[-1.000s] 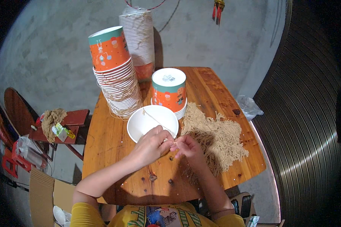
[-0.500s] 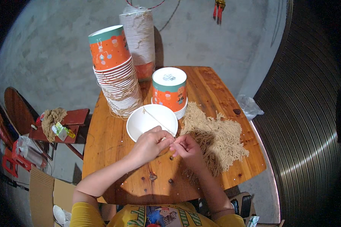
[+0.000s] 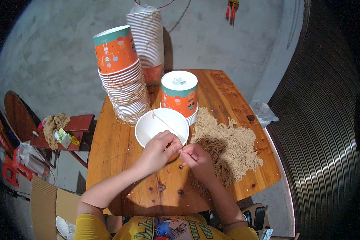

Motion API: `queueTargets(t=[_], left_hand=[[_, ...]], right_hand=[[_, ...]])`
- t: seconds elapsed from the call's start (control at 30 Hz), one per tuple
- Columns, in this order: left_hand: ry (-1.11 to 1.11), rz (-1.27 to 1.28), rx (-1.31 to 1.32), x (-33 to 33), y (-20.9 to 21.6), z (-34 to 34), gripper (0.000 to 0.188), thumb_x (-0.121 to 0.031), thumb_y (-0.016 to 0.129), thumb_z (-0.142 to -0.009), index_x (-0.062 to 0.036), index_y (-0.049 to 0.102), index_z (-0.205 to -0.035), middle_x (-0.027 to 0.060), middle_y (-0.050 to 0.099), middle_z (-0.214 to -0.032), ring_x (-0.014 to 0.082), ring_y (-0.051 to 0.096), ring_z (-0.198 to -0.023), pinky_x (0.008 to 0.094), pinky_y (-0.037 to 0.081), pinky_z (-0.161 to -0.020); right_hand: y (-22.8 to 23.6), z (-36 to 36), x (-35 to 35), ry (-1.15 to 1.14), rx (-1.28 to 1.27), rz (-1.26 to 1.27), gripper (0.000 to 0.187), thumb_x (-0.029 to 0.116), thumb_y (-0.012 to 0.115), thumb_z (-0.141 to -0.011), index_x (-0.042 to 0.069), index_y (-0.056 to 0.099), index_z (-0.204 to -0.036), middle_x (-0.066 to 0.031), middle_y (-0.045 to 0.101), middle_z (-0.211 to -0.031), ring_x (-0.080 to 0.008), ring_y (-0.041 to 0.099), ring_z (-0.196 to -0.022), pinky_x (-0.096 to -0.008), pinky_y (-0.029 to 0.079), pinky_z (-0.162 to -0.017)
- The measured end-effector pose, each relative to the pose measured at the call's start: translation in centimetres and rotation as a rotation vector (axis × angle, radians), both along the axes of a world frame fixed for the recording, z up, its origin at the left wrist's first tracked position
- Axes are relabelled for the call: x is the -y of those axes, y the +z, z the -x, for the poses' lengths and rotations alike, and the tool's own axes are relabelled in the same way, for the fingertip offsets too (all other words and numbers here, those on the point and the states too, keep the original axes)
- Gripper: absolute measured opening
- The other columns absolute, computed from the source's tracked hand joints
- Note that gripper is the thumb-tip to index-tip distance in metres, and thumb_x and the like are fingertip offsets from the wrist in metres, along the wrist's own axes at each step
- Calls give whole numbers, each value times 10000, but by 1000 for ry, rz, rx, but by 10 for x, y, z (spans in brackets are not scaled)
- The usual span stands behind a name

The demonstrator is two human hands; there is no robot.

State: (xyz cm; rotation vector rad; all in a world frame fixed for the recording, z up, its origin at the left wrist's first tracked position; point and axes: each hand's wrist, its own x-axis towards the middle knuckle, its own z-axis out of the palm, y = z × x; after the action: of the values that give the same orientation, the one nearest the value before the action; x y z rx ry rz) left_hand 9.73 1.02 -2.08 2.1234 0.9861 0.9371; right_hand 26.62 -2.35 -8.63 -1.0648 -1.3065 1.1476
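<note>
Both my hands meet at the near right rim of a white paper bowl point(image 3: 150, 130), which lies tilted with its inside facing me. A thin tan string point(image 3: 164, 122) runs across the bowl's mouth to my fingers. My left hand point(image 3: 160, 150) is closed in a pinch on the string, its thumb pressed by the rim. Opposite it, my right hand point(image 3: 196, 158) pinches the string too, fingertips touching those of the left. The exact string end between the fingertips is too small to see. Right of my hands lies a heap of tan strings point(image 3: 232, 148).
Behind the bowl stand a short stack of upturned orange and green paper bowls point(image 3: 180, 100) and a taller, leaning stack wound with string point(image 3: 124, 88). A bagged bowl stack point(image 3: 146, 40) rises at the back. All stand on the wooden table point(image 3: 120, 192). A red bench point(image 3: 78, 124) is at left.
The bowl has shifted slightly up and to the right. My hands have moved slightly, still pinching together at its rim.
</note>
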Motion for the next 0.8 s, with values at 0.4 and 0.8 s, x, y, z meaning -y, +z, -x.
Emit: queueTargets(t=[0.4,0.8], left_hand=[[78,-28,77,6,7,4,110,-80,615,-843,15,562,-825,120,549,-797,278,539,-789,367,433,-710],[88,-72,50,9,-2,10,115,-94,611,-849,9,562,-832,123,538,-793,270,546,-791,364,437,-712]], right_hand=[[9,9,2,-153,399,-406,96,73,638,-832,46,557,-874,-15,591,-800,-76,527,-643,-227,444,-607],[19,13,4,-204,460,-418,64,70,633,-789,36,589,-819,-107,564,-707,-226,565,-614,-334,471,-597]])
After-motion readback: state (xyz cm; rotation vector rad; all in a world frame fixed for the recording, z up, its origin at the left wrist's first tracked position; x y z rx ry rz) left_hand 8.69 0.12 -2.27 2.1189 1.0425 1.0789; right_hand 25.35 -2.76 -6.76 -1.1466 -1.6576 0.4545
